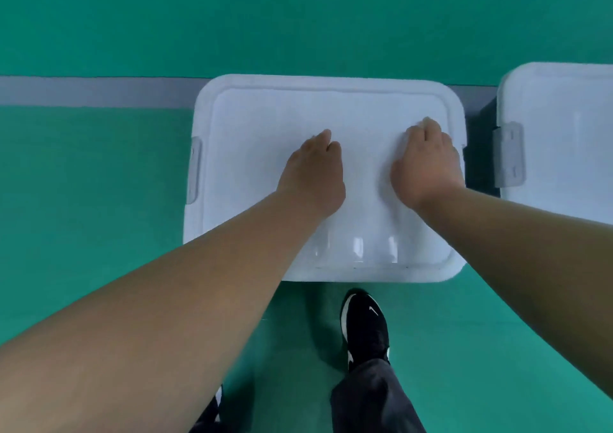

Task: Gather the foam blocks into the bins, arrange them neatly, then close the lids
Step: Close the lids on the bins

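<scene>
The foam blocks are nowhere in sight; judging by the covered bins they are packed inside, though the white plastic hides them. The nearer bin sits on the floor straight in front of the person, its lid (298, 107) lying flat and square on the rim. Both hands rest on top of that lid; the left hand (315, 173) is near the middle and the right hand (424, 164) is close to the right edge, set apart so that the push probably spreads across the panel. The fingers of each hand are curled under like loose fists and grip nothing; the weight seems to go down through the knuckles to seat the lid. A grey latch (195, 170) shows on the bin's left side; whether it is snapped home cannot be told, and the one opposite is hidden beside the right hand.

A second bin (564, 117) stands just to the right, apart from the first, with its lid on and its own grey latch (509, 154) facing the gap. Both bins sit on a green floor (99, 167), across a grey stripe (99, 91). A black shoe (365, 326) and a dark trouser leg (371, 399) stand just short of the near bin.
</scene>
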